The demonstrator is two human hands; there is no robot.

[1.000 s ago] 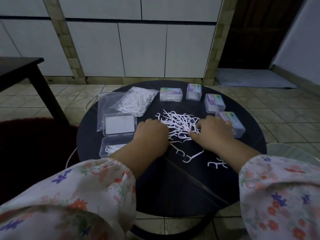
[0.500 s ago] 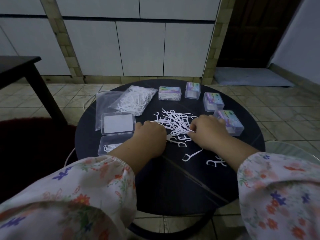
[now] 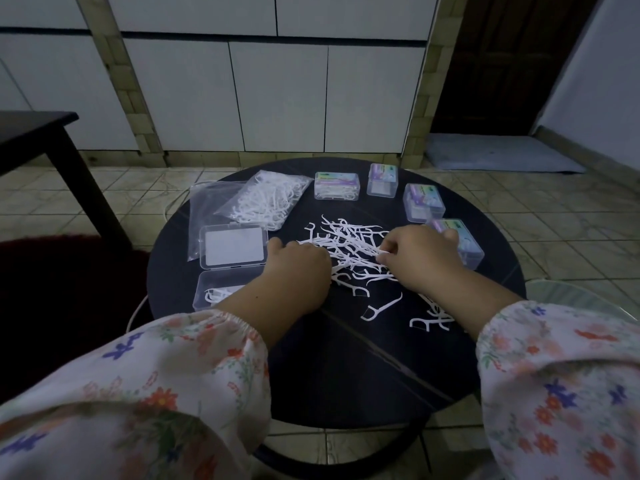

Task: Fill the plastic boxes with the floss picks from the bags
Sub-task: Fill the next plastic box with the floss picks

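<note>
— Where are my hands right now?

— Both are down on the round black worktop [image 3: 346, 368], at either edge of the loose pile of floss picks [image 3: 349, 247]. My left hand [image 3: 298, 268] has its fingers curled under at the pile's left side; I cannot tell whether it holds any picks. My right hand [image 3: 420, 259] pinches a pick or two at its fingertips on the pile's right side.

— And the boxes?

— An open clear box [image 3: 221, 289] lies just left of my left wrist, a few picks inside, its lid [image 3: 233, 245] flat beyond it. Four labelled boxes curve round the far right: one [image 3: 336, 186], a second [image 3: 382, 180], a third [image 3: 423, 202], and a fourth [image 3: 464, 244] partly behind my right hand.

— The bags?

— A full bag of picks [image 3: 266, 199] lies at the far left, overlapping an emptied bag [image 3: 204, 209]. Stray picks [image 3: 431, 318] lie near my right forearm.
</note>
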